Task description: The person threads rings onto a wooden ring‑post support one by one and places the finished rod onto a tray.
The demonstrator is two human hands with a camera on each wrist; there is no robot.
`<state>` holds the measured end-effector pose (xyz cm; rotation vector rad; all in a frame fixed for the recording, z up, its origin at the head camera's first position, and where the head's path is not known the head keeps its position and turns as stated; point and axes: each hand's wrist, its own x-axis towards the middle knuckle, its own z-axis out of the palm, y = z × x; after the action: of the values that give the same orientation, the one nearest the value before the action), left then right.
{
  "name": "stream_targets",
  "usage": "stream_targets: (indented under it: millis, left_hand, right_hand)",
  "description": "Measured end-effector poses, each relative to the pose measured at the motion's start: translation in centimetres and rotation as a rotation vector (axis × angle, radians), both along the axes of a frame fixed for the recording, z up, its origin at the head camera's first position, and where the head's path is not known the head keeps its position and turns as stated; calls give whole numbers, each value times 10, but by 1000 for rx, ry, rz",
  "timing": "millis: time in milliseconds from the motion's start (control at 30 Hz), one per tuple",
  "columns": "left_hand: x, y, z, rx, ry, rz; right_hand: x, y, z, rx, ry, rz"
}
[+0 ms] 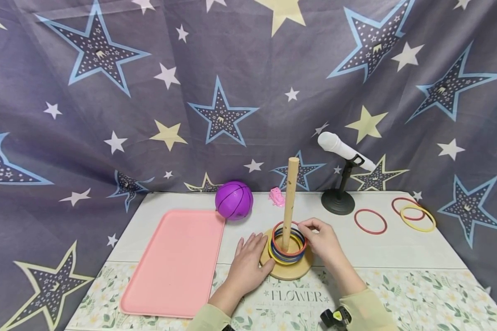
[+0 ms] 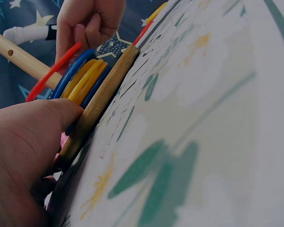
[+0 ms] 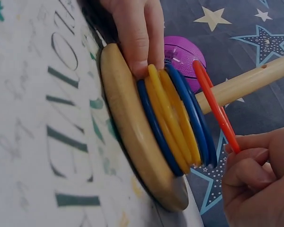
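Note:
A wooden pole point(image 1: 290, 197) stands upright on a round wooden base point(image 1: 287, 273). Stacked around its foot are several blue rings point(image 3: 191, 109) and yellow rings point(image 3: 167, 118). My right hand point(image 1: 324, 241) pinches a red ring point(image 3: 224, 124) by its right edge, between thumb and fingers. That ring encircles the pole and tilts above the stack, its held side apart from the rings below. On the base's left side rests my left hand point(image 1: 248, 269), fingers extended, thumb touching the base edge beside the lowest rings. Its other fingers are partly hidden in the left wrist view.
To the left lies a pink tray point(image 1: 171, 266), a purple ball point(image 1: 234, 200) at its far corner. A small pink toy point(image 1: 276, 196) sits behind the pole. A white microphone point(image 1: 343, 149) on a black stand point(image 1: 338, 202), red rings point(image 1: 370, 210) and a yellow ring point(image 1: 434, 220) are at right.

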<state>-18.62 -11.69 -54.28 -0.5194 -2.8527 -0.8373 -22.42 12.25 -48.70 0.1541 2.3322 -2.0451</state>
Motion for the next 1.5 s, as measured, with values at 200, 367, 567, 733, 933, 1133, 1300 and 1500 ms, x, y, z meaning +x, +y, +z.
stream_targets:
  millis: [200,367,567,733,933,1133,1300,1500]
  left_hand:
    - [1,0,1,4,-4,-2]
    - [2,1,3,7,-1,-3]
    - [1,1,2,2,-2,-3]
    - [1,0,2,-2,0,-1]
    - [1,0,1,7,-4,-1]
    - [2,1,2,8,-5,-2]
    - [3,1,3,21,25,-8]
    - [4,1,4,31,37,-10]
  right_hand:
    - [0,0,-4,37,2,-1]
    - [0,0,-5,89,-2,-4]
    - [0,0,-9,101,-12,-7]
    - [-2,3,-13,94,-14,-6]
    - [-6,13,-12,103,-1,-24]
    - [-10,34,-8,132,13,-71]
    - [-13,58,-7,201,45,-139]
    - [-16,87,-10,262,85,-222]
